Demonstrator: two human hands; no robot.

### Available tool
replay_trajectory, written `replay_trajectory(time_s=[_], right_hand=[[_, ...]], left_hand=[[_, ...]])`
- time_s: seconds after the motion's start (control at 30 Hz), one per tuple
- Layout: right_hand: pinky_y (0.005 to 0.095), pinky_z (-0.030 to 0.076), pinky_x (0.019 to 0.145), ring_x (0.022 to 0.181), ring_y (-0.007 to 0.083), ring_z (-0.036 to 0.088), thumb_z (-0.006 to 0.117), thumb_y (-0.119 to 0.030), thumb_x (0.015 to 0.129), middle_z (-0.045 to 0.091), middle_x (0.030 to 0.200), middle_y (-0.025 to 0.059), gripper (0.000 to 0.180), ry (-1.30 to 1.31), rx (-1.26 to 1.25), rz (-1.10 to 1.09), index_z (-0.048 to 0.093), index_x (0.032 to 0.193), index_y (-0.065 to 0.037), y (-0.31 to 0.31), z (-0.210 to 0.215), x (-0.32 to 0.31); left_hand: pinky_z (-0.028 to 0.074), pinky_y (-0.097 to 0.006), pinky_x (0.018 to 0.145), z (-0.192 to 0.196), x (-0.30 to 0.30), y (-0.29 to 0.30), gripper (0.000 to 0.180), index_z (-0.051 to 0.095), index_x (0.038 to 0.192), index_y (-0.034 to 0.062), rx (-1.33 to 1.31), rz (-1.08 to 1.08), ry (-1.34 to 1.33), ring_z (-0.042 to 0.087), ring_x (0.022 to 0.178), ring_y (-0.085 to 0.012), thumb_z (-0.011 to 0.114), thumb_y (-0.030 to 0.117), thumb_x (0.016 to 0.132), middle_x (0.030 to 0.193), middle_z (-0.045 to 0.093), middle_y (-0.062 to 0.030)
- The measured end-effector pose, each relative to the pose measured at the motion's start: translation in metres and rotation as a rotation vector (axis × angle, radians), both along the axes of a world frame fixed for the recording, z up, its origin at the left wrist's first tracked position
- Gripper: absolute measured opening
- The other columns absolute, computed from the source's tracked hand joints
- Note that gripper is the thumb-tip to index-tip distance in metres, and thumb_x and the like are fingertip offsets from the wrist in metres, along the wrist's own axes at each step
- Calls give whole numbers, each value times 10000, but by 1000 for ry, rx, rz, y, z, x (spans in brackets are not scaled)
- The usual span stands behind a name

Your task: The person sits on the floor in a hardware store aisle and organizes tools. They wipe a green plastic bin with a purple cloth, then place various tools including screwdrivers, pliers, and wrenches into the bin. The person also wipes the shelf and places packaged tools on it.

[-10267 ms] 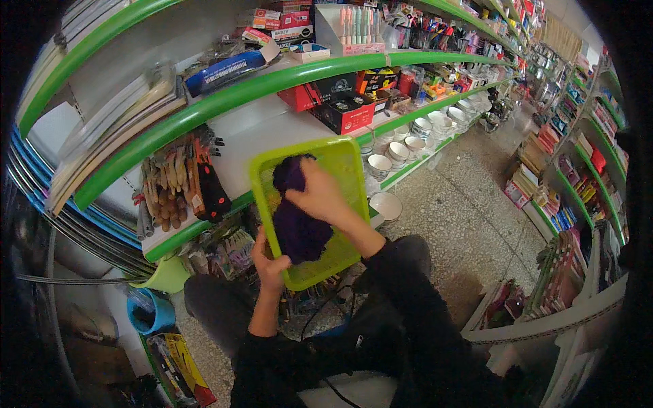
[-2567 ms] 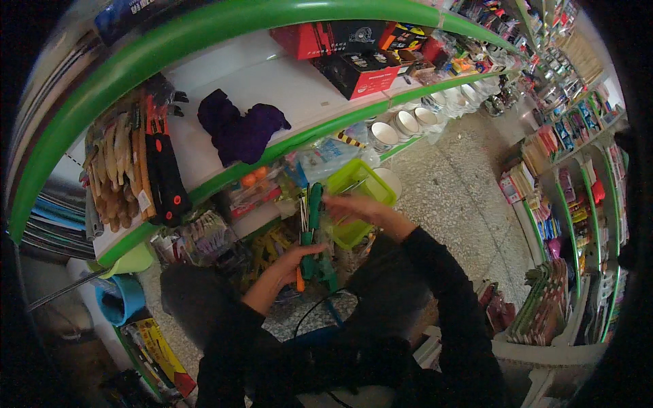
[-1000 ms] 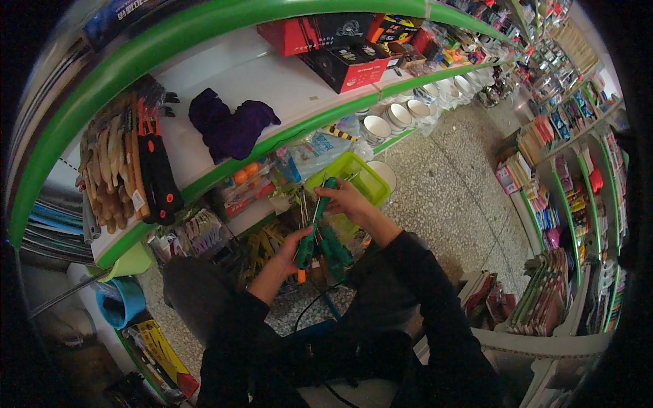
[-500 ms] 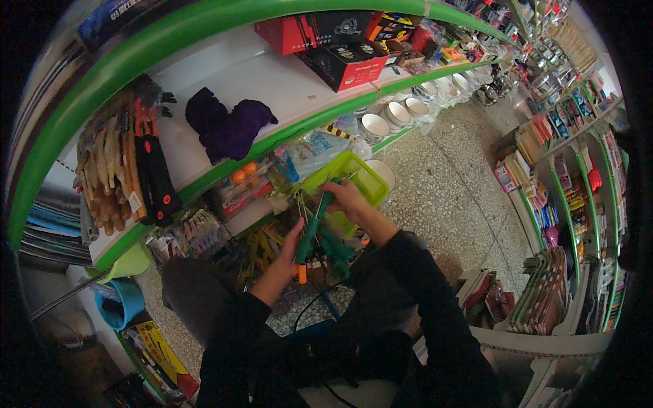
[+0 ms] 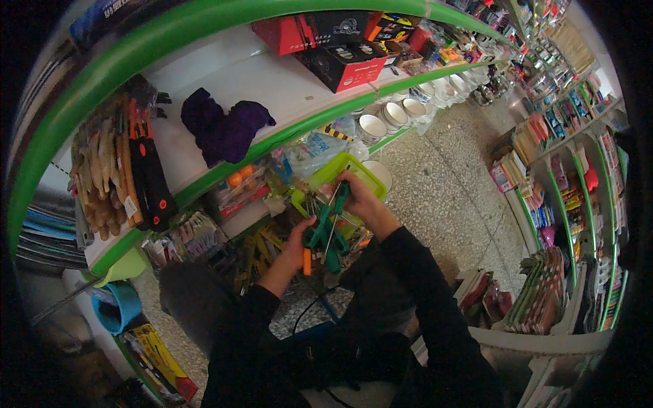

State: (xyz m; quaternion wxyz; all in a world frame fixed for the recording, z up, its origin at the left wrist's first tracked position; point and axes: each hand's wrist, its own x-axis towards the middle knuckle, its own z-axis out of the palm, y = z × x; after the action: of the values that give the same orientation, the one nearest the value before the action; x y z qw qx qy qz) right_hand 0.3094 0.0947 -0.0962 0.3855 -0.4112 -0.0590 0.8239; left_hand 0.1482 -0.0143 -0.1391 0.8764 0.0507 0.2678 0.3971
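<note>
Below the front edge of the white shelf [image 5: 282, 80], a green-handled screwdriver [image 5: 342, 196] is grasped by the right hand [image 5: 362, 202], its metal shaft pointed back toward the body. Just beside it, further green handles [image 5: 332, 260] and an orange handle [image 5: 307, 262] are gripped by the left hand [image 5: 294, 246]. Behind, a lime basket [image 5: 368, 177] is partly covered. Near the shelf's front edge, a purple cloth [image 5: 228, 132] is laid
</note>
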Motion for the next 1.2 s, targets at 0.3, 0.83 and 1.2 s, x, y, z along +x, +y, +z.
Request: replay_trajectory(time_s=[0.3,0.83,1.2], right_hand=[[438,503,809,849,365,594,539,-123,722,568,943,277,181,-43,-14,179,496,823,20,-8,11,-14],[286,454,551,581,163,547,624,-174,771,571,684,56,122,-680,1233,315,591,842,-81,-29,8,0],[246,424,467,505,116,496,594,-239,807,530,629,5,170,-441,502,119,572,791,-71,-2,-32,10]], left_hand=[[470,-314,697,-6,-8,5,368,589,951,97,56,37,98,587,775,-164,578,439,814,825,598,-32],[466,-261,571,25,-25,9,431,593,1032,41,189,-211,714,593,638,-131,637,386,778,818,624,-37],[479,-278,554,26,-23,15,275,630,826,5,221,-168,679,596,606,-152,627,278,793,737,617,-69]])
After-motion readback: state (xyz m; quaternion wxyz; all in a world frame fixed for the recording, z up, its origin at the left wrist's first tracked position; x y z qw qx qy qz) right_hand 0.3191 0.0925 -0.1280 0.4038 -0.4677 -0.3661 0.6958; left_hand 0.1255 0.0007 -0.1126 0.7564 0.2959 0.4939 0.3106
